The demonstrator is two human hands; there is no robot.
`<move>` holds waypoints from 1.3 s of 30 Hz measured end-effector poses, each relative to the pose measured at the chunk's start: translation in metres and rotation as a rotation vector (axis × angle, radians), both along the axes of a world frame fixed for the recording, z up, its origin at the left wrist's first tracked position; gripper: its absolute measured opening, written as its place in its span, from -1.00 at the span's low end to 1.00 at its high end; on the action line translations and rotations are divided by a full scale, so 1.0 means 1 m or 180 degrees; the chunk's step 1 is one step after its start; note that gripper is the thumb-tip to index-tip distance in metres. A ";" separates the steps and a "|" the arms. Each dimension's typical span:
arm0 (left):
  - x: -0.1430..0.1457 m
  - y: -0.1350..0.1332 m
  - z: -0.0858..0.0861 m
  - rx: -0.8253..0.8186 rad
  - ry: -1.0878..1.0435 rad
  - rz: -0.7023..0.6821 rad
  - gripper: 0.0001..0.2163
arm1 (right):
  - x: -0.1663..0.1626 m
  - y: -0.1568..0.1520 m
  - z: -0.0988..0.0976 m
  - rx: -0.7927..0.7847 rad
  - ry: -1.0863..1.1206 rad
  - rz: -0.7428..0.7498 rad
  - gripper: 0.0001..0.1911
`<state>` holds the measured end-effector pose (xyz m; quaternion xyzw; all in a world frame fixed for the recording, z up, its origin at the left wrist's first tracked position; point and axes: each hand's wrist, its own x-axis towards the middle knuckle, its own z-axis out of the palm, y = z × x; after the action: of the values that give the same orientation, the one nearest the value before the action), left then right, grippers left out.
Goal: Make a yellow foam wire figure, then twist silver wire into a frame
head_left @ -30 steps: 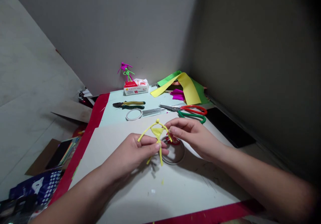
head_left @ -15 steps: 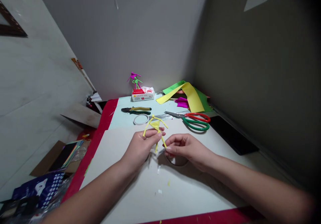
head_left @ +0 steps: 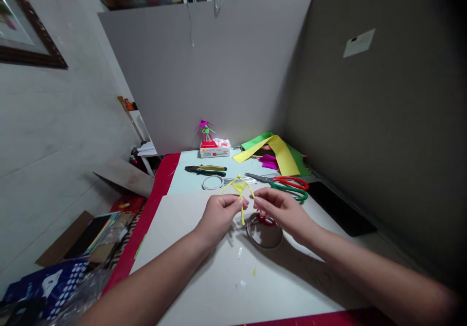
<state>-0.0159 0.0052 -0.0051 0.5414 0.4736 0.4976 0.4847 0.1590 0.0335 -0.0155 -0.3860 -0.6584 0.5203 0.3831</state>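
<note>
A small yellow stick figure [head_left: 239,187], with a round head, a triangular torso and thin limbs, is held upright above the table. My left hand [head_left: 221,215] pinches it at the waist between thumb and fingers. With thumb and fingertips, my right hand [head_left: 282,207] grips the end of the figure's arm on the right side. Below my right hand lies a grey-rimmed ring of tape [head_left: 251,237], partly covered by the fingers, with something red inside it. One leg hangs down under my left thumb; the other cannot be made out.
Behind the hands lie pliers [head_left: 206,170], a white tape ring [head_left: 213,183] and red-and-green-handled scissors [head_left: 288,184]. Purple and green figures [head_left: 206,130] stand on a small box [head_left: 215,149]. Yellow paper [head_left: 282,153] lies at the back right, near a black phone-like slab [head_left: 339,209].
My right hand has moved from the figure's leg up to its arm. My left hand still holds the waist. The head view has tilted up, showing a shelf.
</note>
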 end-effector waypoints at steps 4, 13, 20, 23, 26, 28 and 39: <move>0.001 -0.007 0.006 0.0361 0.0346 0.0070 -0.79 | 0.001 0.002 0.027 0.1519 -0.0322 -0.0496 -0.77; 0.006 -0.015 0.004 0.0551 0.0391 0.0067 -0.86 | -0.028 0.004 0.077 0.4188 -0.2274 0.0729 -0.80; 0.007 -0.017 0.010 0.0064 -0.0125 -0.0336 -0.80 | -0.028 -0.003 0.081 0.5132 -0.2556 0.0810 -0.87; 0.006 -0.015 0.007 0.0140 -0.0083 -0.0252 -0.85 | -0.028 -0.008 0.078 0.5019 -0.2543 0.0698 -0.87; 0.003 -0.012 0.003 0.0373 0.0132 0.0072 -0.86 | -0.033 -0.013 0.071 0.4501 -0.2415 0.0260 -0.89; 0.001 -0.011 0.003 0.0527 0.0287 0.0261 -0.84 | -0.038 -0.015 0.065 0.4266 -0.2307 -0.0042 -0.81; -0.002 -0.011 0.014 0.0752 0.0363 0.0381 -0.81 | -0.040 -0.020 0.051 0.3490 -0.1578 -0.0854 -0.84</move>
<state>-0.0182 -0.0062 0.0085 0.5929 0.4699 0.5463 0.3594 0.1185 0.0140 0.0352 -0.3218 -0.8452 -0.0519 0.4235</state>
